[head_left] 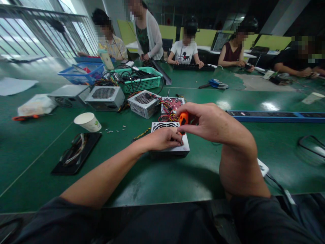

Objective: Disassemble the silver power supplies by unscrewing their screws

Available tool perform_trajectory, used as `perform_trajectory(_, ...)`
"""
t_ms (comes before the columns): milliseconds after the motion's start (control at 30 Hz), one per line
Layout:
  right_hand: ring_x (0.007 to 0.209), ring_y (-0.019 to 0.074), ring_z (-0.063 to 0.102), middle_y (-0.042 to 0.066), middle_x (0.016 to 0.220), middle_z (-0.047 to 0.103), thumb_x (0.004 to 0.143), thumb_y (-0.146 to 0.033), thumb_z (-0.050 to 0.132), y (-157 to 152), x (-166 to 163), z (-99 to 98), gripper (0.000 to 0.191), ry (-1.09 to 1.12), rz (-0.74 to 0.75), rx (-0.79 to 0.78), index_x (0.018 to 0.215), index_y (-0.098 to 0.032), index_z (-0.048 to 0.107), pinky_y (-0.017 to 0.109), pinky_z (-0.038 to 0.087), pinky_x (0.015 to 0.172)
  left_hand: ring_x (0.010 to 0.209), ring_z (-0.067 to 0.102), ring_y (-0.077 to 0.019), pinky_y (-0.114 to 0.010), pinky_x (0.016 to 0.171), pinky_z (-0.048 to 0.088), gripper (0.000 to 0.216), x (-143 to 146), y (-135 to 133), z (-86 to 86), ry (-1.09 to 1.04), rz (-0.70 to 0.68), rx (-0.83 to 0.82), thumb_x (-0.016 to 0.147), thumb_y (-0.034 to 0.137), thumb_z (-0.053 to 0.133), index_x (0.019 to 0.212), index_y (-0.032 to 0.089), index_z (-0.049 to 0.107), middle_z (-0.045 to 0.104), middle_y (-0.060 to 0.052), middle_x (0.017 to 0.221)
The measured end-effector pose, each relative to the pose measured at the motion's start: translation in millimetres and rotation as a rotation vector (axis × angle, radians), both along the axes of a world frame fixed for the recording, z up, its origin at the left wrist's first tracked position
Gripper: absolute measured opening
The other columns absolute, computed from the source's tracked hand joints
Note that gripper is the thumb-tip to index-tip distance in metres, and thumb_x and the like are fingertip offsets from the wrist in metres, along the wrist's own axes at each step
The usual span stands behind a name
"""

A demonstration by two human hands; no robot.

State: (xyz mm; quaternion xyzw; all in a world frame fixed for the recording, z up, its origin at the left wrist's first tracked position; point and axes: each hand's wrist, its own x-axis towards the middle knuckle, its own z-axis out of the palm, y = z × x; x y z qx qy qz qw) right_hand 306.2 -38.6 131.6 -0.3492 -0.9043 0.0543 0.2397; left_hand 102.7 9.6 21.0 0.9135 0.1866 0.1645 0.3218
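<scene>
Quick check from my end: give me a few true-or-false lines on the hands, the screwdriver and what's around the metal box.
1. The right hand grips an orange screwdriver. True.
2. The left hand rests on the metal box. True.
3. The paper cup stands right of the box. False: it is to the left.
4. The green basket is empty. False: it holds cables.

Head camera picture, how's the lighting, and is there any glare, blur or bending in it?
Head view: daylight from the windows at upper left washes out that corner; bright glare patches sit on the green table; the table edge and blue strip curve from wide-angle distortion; the right hand with the orange screwdriver and the left hand on the metal box are fairly sharp.
</scene>
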Motion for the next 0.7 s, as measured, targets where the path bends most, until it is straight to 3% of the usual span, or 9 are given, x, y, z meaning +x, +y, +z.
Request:
perform_trajectory(200,0.066,0.0128,0.058,-0.002,0.079,0.067,0.083,-0.038,0.076,-6,2,2.7,0.025,-0.016,-0.032,-0.032,0.095,-0.020,0.063,0.026,0.041,0.062,0.092,0.064,-0.0164,-0.025,0.084,0.045,0.019,1,-2,0.2,-0.024,-0.009,0.066,0.093,0.021,0.058,0.093,0.019,0.077,0.071,-0.004,0.099)
perform_trajectory(500,0.088,0.0189,0.066,0.005,0.099,0.073,0.093,-0.026,0.064,-4,-1,0.0,0.014,-0.089,0.071,0.019,0.105,-0.020,0.068,0.032,0.048,0.080,0.084,0.062,-0.0147,-0.025,0.078,0.044,0.014,1,-4,1.0,-0.012,0.029,0.049,0.089,0.018,0.059,0.089,0.018,0.073,0.070,-0.002,0.091)
perform_trajectory(700,0.118,0.0232,0.066,0.009,0.133,0.069,0.097,-0.028,0.058,-13,5,4.2,0.041,-0.089,0.137,-0.020,0.137,-0.023,0.060,0.038,0.050,0.099,0.084,0.062,-0.0150,-0.025,0.076,0.044,0.012,2,-3,-0.8,-0.034,0.029,0.071,0.086,0.018,0.063,0.091,0.018,0.074,0.068,-0.003,0.091)
